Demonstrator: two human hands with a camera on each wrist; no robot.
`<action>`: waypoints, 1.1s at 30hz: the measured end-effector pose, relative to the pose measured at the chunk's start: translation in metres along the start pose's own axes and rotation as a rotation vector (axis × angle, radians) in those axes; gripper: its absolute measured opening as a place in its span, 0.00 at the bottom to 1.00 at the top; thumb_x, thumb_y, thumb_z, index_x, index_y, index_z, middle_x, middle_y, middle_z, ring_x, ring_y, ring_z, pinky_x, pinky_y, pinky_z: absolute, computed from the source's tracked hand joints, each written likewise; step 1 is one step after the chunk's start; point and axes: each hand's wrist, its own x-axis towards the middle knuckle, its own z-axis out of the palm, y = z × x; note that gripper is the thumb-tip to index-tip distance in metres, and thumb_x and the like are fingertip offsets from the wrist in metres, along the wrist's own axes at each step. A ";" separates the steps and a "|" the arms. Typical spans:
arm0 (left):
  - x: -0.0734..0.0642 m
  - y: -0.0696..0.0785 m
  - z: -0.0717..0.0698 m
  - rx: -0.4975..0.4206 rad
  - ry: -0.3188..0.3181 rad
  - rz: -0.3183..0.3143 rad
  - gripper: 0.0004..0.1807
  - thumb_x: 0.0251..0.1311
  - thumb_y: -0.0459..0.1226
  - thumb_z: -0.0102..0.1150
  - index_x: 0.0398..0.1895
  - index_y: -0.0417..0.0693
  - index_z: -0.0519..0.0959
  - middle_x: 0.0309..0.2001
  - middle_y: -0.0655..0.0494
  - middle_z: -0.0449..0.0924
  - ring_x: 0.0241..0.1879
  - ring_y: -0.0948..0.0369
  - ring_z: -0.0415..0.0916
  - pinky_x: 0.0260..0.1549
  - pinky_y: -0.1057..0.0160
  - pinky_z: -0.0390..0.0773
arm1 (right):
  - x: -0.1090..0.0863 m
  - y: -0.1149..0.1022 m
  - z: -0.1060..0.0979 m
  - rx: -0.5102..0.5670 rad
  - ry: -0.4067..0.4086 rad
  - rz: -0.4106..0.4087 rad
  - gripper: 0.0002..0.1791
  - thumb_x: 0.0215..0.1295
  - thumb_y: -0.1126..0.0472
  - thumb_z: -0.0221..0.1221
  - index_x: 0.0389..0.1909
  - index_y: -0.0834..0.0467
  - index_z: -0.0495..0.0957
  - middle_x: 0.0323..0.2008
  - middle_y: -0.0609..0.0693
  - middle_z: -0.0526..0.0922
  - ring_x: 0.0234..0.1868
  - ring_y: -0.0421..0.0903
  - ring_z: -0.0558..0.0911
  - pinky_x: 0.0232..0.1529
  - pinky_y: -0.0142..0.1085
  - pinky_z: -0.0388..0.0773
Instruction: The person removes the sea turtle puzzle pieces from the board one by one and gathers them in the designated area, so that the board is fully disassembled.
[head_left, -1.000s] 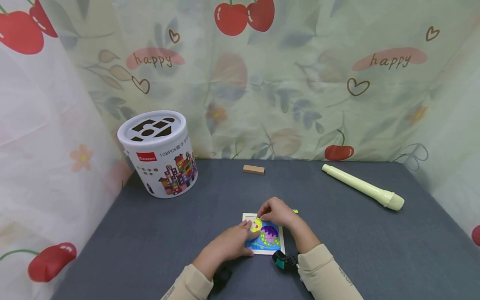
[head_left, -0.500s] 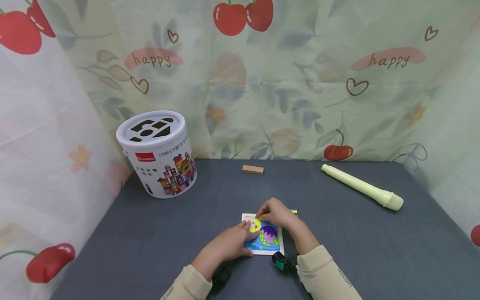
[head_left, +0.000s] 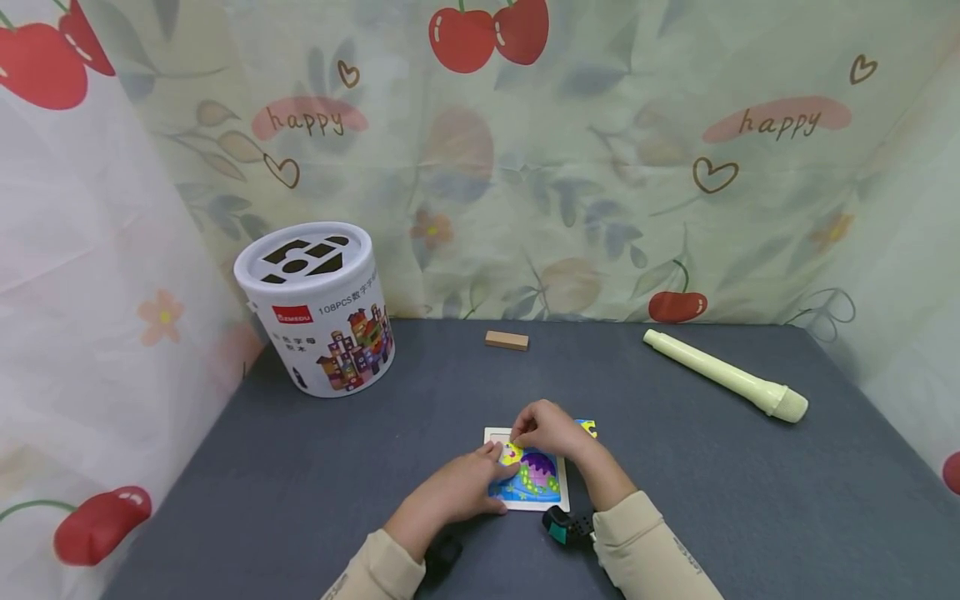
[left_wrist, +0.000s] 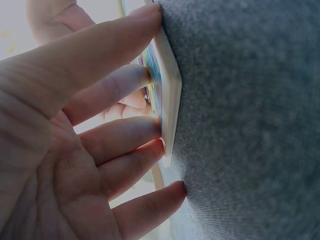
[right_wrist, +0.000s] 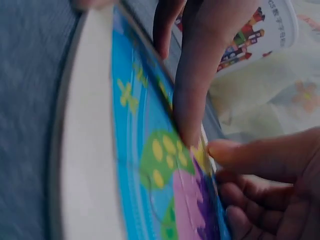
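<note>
A small jigsaw puzzle (head_left: 540, 492) lies in a pale wooden frame on the dark table, with a blue, yellow and purple picture. My left hand (head_left: 465, 483) rests at its left side. In the left wrist view the fingers (left_wrist: 125, 132) are nearly straight, their tips touching the board, and the thumb (left_wrist: 120, 35) meets the near edge. My right hand (head_left: 552, 429) is over the upper part of the frame, pinching a puzzle piece (right_wrist: 200, 157) that is mostly hidden; its yellow part shows in the right wrist view. Another piece (head_left: 590, 427) lies behind the right hand.
A white block bucket (head_left: 322, 325) with a holed lid stands at the back left. A small wooden block (head_left: 507, 340) lies at the back middle, a pale yellow toy microphone (head_left: 723, 373) at the right. Patterned cloth (head_left: 525, 208) hangs behind the table.
My right hand has shifted slightly toward me over the upper part of the puzzle. More of the loose piece behind it shows. The left hand keeps its place.
</note>
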 end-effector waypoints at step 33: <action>0.000 0.000 0.000 0.003 0.001 -0.003 0.31 0.53 0.49 0.63 0.63 0.63 0.70 0.70 0.50 0.58 0.70 0.53 0.55 0.62 0.49 0.65 | 0.002 -0.001 0.000 -0.004 0.016 0.003 0.04 0.58 0.69 0.60 0.28 0.60 0.83 0.25 0.49 0.79 0.27 0.41 0.73 0.31 0.31 0.73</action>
